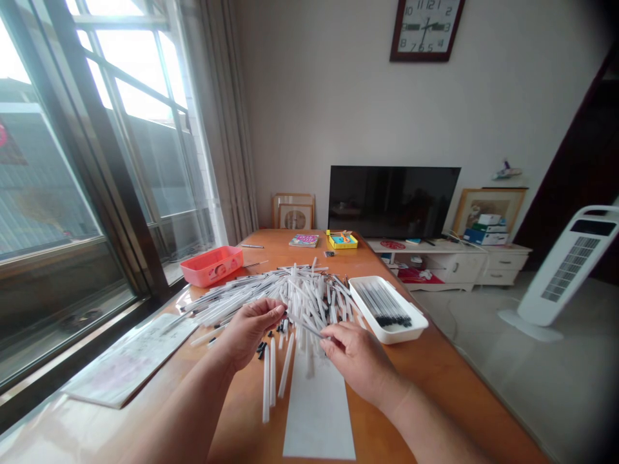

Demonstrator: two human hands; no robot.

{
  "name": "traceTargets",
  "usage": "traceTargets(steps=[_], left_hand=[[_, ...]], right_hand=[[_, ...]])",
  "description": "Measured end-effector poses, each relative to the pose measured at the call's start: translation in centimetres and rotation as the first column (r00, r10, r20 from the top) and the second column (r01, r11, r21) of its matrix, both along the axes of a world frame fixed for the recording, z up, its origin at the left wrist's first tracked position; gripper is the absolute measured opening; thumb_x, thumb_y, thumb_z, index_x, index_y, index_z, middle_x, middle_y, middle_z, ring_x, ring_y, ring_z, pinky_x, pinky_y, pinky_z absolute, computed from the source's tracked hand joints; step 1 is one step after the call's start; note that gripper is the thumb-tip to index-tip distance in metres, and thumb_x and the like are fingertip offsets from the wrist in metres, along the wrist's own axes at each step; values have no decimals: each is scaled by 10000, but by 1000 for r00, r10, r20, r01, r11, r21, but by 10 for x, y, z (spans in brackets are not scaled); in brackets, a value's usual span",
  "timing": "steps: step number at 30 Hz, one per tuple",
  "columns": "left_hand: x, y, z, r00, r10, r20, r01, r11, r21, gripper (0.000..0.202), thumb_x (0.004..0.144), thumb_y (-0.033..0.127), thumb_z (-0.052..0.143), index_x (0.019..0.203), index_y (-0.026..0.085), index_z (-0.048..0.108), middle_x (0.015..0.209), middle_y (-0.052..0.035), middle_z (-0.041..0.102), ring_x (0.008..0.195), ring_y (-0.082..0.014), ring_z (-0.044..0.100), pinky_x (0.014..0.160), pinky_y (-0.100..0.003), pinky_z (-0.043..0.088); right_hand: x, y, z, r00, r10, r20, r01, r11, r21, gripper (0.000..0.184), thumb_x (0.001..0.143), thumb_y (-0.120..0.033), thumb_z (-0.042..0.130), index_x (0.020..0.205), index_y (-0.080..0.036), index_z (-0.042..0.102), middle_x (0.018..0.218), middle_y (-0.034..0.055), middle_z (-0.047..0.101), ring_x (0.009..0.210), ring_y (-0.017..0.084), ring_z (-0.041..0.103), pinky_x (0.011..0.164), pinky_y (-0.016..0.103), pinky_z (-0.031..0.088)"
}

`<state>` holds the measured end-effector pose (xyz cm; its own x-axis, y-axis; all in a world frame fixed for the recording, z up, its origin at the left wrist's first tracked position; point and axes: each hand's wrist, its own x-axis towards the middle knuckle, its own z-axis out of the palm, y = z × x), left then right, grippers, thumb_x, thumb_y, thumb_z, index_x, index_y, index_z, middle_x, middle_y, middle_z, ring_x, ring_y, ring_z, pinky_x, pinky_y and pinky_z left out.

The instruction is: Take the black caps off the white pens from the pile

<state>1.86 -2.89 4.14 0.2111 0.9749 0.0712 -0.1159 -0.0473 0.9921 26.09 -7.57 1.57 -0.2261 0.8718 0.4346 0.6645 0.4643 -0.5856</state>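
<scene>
A slim pale pen (305, 324) is stretched between my two hands above the table. My left hand (258, 325) pinches its left end between thumb and forefinger; a small dark part shows at the fingertips. My right hand (358, 357) is closed on the other end of it. Behind and below lies a large heap of translucent white pen tubes (309, 290), with thin dark sticks among them. Several small black caps (262, 350) lie near my left hand. Three loose tubes (273, 372) rest in front of the heap.
A white tray (400, 335) of black-tipped pens stands right of the heap. Paper (319, 419) lies nearest me, a booklet (133, 361) at left. Further back are a red-pink basket (213, 274), a yellow box (343, 243) and a colourful booklet (304, 240) on the wooden table (416, 393).
</scene>
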Motion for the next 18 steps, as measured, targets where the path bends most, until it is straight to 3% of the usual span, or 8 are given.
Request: traceTargets(steps=[18], left_hand=[[2, -2, 0, 996, 35, -80, -30, 998, 60, 250, 728, 408, 772, 759, 173, 692, 714, -10, 614, 662, -129, 506, 662, -248, 380]], right_hand=[[0, -1, 3, 1000, 1, 20, -1, 1000, -3, 162, 861, -254, 588, 936, -262, 731, 875, 26, 701, 837, 192, 620, 752, 277, 436]])
